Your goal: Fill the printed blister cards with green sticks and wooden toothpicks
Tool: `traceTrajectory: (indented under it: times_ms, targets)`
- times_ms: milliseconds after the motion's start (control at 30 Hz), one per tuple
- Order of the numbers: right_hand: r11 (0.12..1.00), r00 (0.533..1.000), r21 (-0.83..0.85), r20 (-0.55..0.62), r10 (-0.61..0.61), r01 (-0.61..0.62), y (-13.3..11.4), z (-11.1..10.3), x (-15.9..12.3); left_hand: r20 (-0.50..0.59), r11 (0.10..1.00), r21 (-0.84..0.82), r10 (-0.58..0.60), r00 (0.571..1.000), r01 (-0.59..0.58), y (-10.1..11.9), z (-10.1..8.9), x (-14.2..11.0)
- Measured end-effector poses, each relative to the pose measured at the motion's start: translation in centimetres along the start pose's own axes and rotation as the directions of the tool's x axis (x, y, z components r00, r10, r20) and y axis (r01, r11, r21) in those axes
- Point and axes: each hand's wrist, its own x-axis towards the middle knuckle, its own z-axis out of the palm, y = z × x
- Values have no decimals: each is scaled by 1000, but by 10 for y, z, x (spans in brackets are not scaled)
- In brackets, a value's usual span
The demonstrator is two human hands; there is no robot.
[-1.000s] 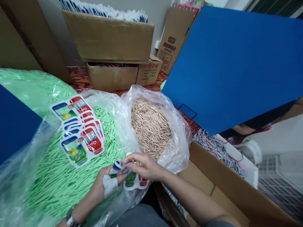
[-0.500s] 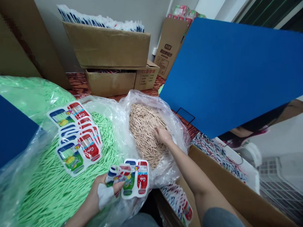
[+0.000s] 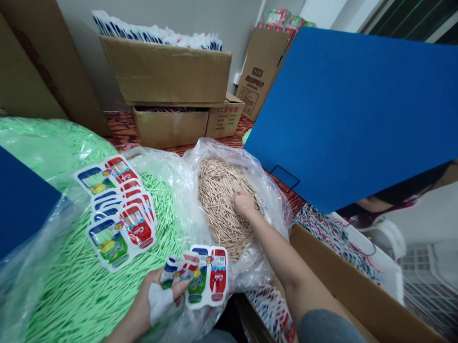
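My left hand [image 3: 160, 294], with white wrapping round its thumb side, is closed on several soda-printed pouches [image 3: 207, 278], one showing a green Sprite-style bottle beside a red Cola one. My right hand [image 3: 246, 204] reaches into a clear bag of thin tan sticks [image 3: 223, 191]. Its fingers are curled down among the sticks, and what they grip is hidden. Left of it, an open clear bag holds a heap of thin light-green sticks [image 3: 97, 297]. A fanned stack of similar pouches [image 3: 118, 212] lies on the green heap, with coloured sticks showing through their windows.
Cardboard boxes [image 3: 168, 72] packed with pouches stand by the wall. A large blue panel [image 3: 359, 111] slants across the right, with part of another person behind it. An open carton [image 3: 345, 275] and a white tray of pouches [image 3: 390, 277] lie at my right.
The view has shifted slightly, so everything sits a little further right and lower. My right hand's fingers have sunk a bit deeper into the tan sticks; my left hand keeps its pouches.
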Motion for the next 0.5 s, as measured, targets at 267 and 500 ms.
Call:
traceTrajectory:
  times_ms: [267, 500]
  targets:
    - [998, 1000, 67, -8, 10, -9, 1, 3, -3, 31, 994, 109, 15, 999, -19, -2, -6, -3]
    - [942, 999, 334, 15, -33, 26, 15, -15, -13, 7, 998, 58, 15, 1000, -15, -2, -2, -4]
